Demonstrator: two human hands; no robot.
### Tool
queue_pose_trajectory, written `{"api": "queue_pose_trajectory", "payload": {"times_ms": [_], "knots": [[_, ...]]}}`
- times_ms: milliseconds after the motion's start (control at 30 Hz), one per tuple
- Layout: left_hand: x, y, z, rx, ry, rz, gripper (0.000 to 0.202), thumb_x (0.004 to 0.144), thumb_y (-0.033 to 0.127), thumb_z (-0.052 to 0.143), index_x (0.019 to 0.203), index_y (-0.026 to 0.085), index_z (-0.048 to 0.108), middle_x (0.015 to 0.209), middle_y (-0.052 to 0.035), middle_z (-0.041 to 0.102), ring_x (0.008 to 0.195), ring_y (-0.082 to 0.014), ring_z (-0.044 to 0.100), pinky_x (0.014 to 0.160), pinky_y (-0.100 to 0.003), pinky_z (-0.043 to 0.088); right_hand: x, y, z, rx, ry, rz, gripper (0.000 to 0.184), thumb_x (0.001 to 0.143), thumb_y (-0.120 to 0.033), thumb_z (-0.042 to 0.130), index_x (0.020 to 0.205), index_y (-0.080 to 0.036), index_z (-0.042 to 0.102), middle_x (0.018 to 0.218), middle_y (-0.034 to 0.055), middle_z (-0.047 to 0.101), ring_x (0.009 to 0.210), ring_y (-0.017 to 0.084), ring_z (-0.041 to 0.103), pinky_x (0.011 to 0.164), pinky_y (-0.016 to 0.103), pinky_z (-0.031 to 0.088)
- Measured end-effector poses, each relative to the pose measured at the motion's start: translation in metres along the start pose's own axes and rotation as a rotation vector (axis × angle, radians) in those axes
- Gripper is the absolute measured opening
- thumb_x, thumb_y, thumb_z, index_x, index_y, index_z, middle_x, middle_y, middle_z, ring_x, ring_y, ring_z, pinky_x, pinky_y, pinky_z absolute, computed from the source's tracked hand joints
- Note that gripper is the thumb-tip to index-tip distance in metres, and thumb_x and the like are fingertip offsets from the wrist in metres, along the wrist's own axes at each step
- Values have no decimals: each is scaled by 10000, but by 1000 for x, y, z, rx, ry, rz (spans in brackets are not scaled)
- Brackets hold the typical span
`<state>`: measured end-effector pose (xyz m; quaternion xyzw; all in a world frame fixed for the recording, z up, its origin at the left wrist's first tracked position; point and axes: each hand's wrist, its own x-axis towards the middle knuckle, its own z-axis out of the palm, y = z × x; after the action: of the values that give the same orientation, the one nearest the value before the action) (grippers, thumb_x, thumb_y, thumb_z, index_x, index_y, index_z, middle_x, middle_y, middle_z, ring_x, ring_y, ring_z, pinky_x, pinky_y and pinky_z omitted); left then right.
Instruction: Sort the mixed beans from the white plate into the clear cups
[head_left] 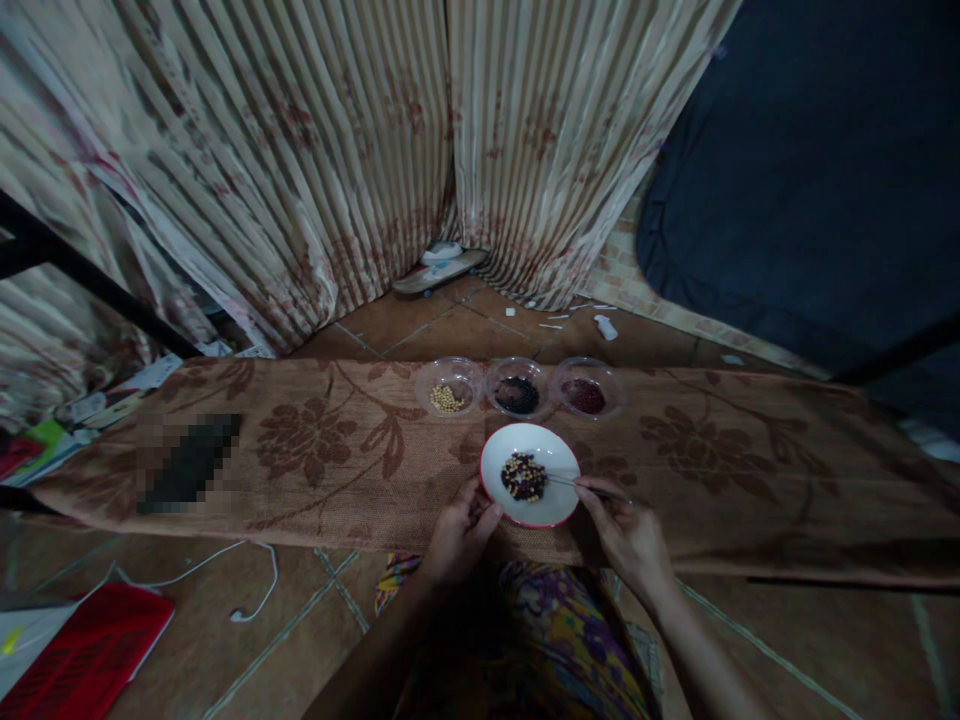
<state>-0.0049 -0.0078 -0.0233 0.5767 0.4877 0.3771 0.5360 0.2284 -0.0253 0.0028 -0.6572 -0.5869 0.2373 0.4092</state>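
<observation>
A white bowl with a red rim (pixel 559 460) sits on the brown patterned cloth and holds a heap of mixed beans (pixel 523 477). My left hand (pixel 459 535) rests against the bowl's near left edge, fingers curled on the rim. My right hand (pixel 626 535) pinches thin metal tweezers (pixel 581 484) whose tips reach into the beans. Behind the bowl stand three clear cups in a row: one with pale yellow beans (pixel 448 398), one with black beans (pixel 516 394), one with red beans (pixel 586 396).
The brown floral cloth (pixel 315 450) covers a low long table. A dark blurred object (pixel 191 463) lies on its left part. A red item (pixel 82 650) and a white cable (pixel 247 590) lie on the tiled floor at lower left. Striped curtains hang behind.
</observation>
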Motion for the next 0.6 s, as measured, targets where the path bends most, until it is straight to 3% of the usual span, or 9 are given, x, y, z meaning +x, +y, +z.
{"api": "queue_pose_trajectory", "payload": {"times_ms": [600], "knots": [[0,-2,-2,68,-8,18,408,866,372,547,1222,173,534,813,-8,636,722,-148,574,674,-244,465,-4,6,0,-39,6,-4,345,832,-521,555,874,-221,719,941,72,737,894,246,681,835,379,512]]}}
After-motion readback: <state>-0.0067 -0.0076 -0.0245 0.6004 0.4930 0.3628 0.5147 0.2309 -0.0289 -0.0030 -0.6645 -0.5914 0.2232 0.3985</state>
